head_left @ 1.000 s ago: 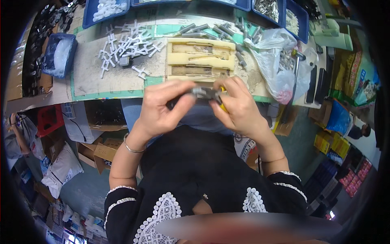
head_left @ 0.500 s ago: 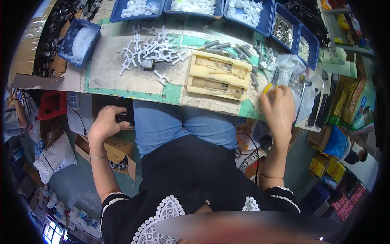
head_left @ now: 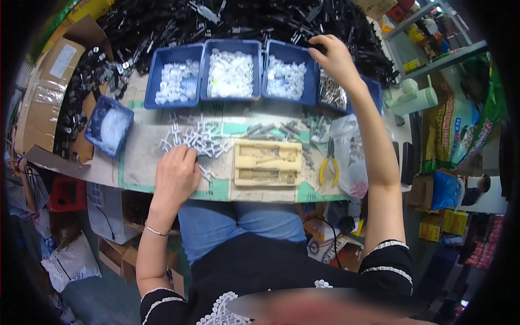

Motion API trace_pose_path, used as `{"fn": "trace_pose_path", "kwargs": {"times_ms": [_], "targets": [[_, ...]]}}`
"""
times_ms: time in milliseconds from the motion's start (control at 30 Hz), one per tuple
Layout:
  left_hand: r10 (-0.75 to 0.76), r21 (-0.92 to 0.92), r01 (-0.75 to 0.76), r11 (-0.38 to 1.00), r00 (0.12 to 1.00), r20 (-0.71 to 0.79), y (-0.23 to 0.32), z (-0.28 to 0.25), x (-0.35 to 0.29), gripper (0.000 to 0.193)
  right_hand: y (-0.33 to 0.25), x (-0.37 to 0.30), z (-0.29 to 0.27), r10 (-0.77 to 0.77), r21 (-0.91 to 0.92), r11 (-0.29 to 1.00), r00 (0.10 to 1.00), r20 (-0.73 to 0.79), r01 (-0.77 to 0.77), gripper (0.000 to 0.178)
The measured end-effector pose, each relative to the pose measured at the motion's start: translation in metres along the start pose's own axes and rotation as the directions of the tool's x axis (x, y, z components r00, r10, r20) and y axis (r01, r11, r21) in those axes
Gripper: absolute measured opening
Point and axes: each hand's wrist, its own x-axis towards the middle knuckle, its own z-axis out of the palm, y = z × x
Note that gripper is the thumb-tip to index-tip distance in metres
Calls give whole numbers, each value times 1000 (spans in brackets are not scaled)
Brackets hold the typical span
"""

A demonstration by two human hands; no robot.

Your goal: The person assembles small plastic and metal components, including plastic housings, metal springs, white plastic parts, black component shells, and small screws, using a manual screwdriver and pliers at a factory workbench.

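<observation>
My left hand [head_left: 177, 174] is over the near edge of the heap of pale grey forked plastic pieces [head_left: 203, 135]. Its fingers are bunched and bent down, and what they may hold is hidden. A small dark block [head_left: 203, 158] lies right by its fingertips. Stretched far forward, my right hand [head_left: 337, 59] is above the bins, at the edge of the heap of black parts [head_left: 249, 24]. Its thumb and forefinger stand apart, with dark parts showing between them. Between my hands lies a cream moulded fixture [head_left: 268, 185] with two long recesses.
Yellow-handled pliers [head_left: 329, 169] rest right of the fixture, beside a clear plastic bag [head_left: 352, 146]. Grey cylindrical pieces [head_left: 265, 130] lie behind it. Blue bins [head_left: 203, 98] of white parts and metal pins line the back. A smaller blue bin [head_left: 127, 120] and cardboard box [head_left: 40, 103] stand left.
My left hand has risen from beside my lap to the grey pieces. My right hand has left the pliers and reached forward over the bins. The view has tilted toward the back of the table.
</observation>
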Motion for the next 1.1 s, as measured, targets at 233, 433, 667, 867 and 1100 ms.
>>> {"fn": "trace_pose_path", "kwargs": {"times_ms": [233,433,667,867,1100], "targets": [[-21,-236,-23,972,983,-184,-8,4,-8,15,47,70,63,184,-375,920,971,153,-115,24],[-651,-929,361,89,726,220,6,-4,-8,18,33,51,43,165,-18,986,983,-82,-167,17],[-486,-939,257,-230,805,339,6,14,-18,28,-65,-58,-9,-66,470,882,997,47,36,15],[-563,-948,314,-51,775,287,18,8,-23,25,-127,-173,-13,-203,318,943,924,324,96,13],[-483,-934,357,17,821,305,47,10,-31,24,-155,-192,-11,-138,220,973,939,314,69,7]]}}
